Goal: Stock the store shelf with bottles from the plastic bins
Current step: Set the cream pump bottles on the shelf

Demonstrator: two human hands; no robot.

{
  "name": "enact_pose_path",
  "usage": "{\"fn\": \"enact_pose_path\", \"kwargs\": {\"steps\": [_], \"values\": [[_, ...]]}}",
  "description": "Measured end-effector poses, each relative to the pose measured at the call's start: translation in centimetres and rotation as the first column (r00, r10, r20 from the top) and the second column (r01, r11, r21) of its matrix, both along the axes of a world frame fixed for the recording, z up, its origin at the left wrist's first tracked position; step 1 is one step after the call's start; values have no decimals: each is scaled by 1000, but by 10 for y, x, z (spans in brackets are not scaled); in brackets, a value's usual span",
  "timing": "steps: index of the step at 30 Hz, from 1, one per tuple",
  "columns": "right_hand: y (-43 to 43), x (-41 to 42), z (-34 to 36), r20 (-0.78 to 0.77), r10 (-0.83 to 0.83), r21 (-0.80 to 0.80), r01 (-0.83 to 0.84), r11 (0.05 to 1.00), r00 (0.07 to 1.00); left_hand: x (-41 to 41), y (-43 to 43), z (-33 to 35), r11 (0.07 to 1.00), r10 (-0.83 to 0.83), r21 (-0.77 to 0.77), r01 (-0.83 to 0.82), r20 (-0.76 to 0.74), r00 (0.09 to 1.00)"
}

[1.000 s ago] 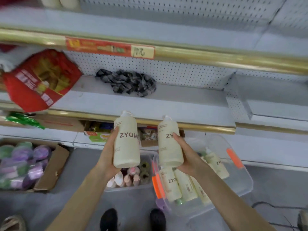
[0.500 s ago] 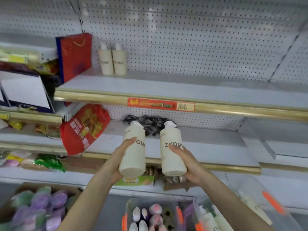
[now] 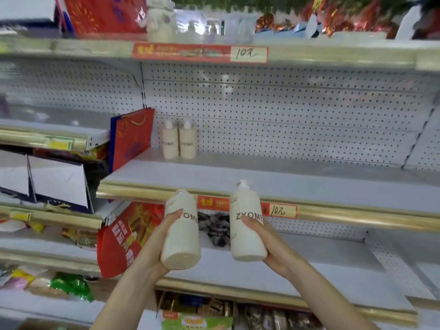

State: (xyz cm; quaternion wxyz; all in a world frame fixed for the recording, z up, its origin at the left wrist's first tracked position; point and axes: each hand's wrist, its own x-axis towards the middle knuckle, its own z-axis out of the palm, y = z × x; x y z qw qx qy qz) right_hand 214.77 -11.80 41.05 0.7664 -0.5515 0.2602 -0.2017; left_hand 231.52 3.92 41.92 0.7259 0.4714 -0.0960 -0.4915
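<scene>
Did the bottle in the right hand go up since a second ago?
Yes. The right-hand bottle rose: its cap was by the lower gold shelf edge, now it reaches the upper gold shelf edge.

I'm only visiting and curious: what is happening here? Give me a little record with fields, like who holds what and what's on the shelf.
Left side: left hand grips left bottle, cap up
Right side: right hand grips right bottle, cap up
Placed yet: no, both are in front of the shelf's gold edge
Shelf: stocked pair at the back, side by side, next to red bag
Label: ZYOME
</scene>
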Motion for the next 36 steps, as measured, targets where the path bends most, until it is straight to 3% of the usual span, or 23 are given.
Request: {"fn": "enact_pose_path", "kwargs": {"steps": [11,17,20,24,30,36], "values": [[-68,66,11,49,81,56,-84,995,996,53,-46,16,966,144,-183,-181,-200,969],[-100,128,20,37,-16,-97,20,995,999,115,-71,32,944,136,-265,-196,-228,964],[-118,169,28,36,-100,-265,106,958,994,148,-83,44,943,141,-272,-190,-189,972],[-142,229,29,25,-201,-448,191,873,979,199,-96,49,968,89,-220,-116,-131,987],[-178,306,10,82,-386,-514,370,774,919,265,-114,48,982,-28,-186,9,-99,995],[-199,342,2,5,-398,-616,317,722,917,310,-130,42,982,-131,-145,119,-80,988]]}}
